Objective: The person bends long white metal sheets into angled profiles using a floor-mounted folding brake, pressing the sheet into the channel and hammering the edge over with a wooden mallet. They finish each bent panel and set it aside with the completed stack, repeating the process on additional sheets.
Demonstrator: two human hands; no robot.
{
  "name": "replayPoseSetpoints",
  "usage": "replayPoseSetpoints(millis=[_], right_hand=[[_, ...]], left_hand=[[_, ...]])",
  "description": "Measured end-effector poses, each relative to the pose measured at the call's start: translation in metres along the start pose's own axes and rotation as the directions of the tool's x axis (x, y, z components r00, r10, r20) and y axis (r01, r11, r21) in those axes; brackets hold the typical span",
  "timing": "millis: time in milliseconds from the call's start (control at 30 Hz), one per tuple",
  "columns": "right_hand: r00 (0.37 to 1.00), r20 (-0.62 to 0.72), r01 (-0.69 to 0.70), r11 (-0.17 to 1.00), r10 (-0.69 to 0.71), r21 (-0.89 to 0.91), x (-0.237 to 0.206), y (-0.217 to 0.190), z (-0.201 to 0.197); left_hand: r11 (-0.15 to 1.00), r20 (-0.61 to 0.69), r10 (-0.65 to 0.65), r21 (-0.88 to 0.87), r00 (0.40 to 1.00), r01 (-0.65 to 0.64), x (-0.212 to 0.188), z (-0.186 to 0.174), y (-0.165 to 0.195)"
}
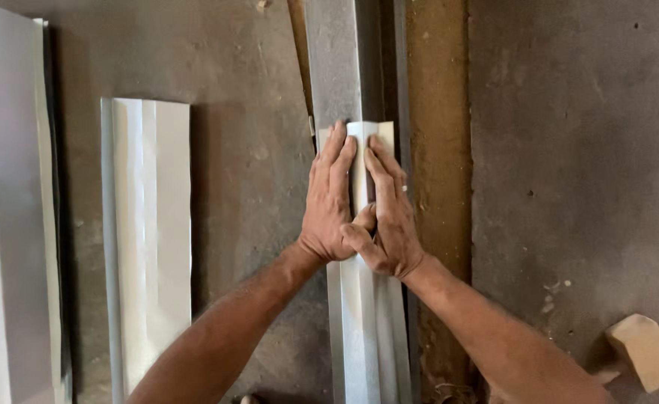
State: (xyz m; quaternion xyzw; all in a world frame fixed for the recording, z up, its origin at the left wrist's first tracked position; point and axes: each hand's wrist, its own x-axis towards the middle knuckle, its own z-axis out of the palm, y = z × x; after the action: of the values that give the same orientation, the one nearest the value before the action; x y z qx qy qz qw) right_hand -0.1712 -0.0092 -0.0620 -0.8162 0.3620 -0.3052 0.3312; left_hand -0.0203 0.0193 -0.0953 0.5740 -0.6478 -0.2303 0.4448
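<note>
My fingers (342,161) lie flat and stretched out, not curled around anything. My left hand (331,198) and my right hand (389,209) press side by side on a bent strip of shiny metal (363,314). The strip lies on a long steel bar (337,60) on the gray floor (568,150). I think I am pushing the fold down tight. Next I should slide my hands along and press evenly. A wooden mallet (643,350) waits nearby, and another folded sheet (150,224) lies to my left.
</note>
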Motion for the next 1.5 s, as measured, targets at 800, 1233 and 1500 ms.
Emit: replayPoseSetpoints(millis=[800, 1233, 1500], right_hand=[[0.998, 0.064, 0.014, 0.959, 0.004, -0.283, -0.148, -0.098, -0.012], [0.997, -0.03, 0.058, 0.965, -0.068, -0.256, -0.117, -0.076, -0.011], [0.996, 0.081, 0.014, 0.796, 0.044, -0.605, -0.106, -0.134, -0.03]], left_hand=[[0.957, 0.055, -0.13, 0.268, 0.99, 0.111, -0.159, -0.009, 0.104], [0.951, -0.126, -0.018, 0.303, 0.992, 0.056, -0.122, -0.017, 0.097], [0.73, -0.126, -0.664, 0.104, 0.737, 0.676, -0.093, -0.045, 0.129]])
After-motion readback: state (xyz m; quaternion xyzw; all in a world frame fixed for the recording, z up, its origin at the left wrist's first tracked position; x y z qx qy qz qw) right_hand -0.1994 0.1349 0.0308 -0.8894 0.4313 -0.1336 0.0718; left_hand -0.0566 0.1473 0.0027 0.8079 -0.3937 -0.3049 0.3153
